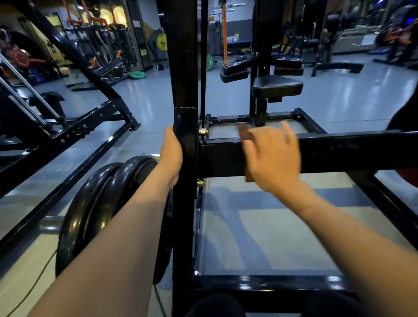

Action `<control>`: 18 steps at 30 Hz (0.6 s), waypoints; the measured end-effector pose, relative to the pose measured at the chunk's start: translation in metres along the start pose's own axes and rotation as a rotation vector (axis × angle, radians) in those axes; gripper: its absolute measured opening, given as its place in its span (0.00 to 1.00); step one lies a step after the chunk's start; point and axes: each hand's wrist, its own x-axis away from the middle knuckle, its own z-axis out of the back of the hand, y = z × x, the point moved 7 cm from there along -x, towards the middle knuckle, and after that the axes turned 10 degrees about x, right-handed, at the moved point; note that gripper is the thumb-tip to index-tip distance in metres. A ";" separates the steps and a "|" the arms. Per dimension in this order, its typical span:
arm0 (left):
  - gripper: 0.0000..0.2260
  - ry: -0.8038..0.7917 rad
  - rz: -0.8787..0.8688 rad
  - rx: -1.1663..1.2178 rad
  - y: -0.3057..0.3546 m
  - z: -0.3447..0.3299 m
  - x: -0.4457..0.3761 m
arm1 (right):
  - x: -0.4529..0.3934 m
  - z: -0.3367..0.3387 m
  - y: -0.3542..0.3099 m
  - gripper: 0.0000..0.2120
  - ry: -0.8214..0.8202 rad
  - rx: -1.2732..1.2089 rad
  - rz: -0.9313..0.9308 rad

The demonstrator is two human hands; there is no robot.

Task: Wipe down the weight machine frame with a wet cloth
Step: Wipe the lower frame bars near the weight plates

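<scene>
The black weight machine frame has an upright post [183, 87] in the middle and a horizontal crossbar [348, 151] running right from it. My left hand [171, 152] grips the left side of the post at the joint. My right hand [273, 156] presses a brown cloth [245, 134] flat against the crossbar, fingers spread and straight. The hand covers most of the cloth; only its edges above and below the hand show. The right hand is motion-blurred.
Black weight plates [101, 207] sit on a chrome peg left of the post. A slanted black frame [80, 131] stands further left. Behind the crossbar is a padded seat [277, 87]. The frame's base bar [270, 283] lies near my knees.
</scene>
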 end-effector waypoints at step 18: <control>0.10 0.373 -0.898 -0.422 0.034 -0.049 0.086 | -0.005 -0.012 -0.031 0.18 0.042 -0.077 -0.018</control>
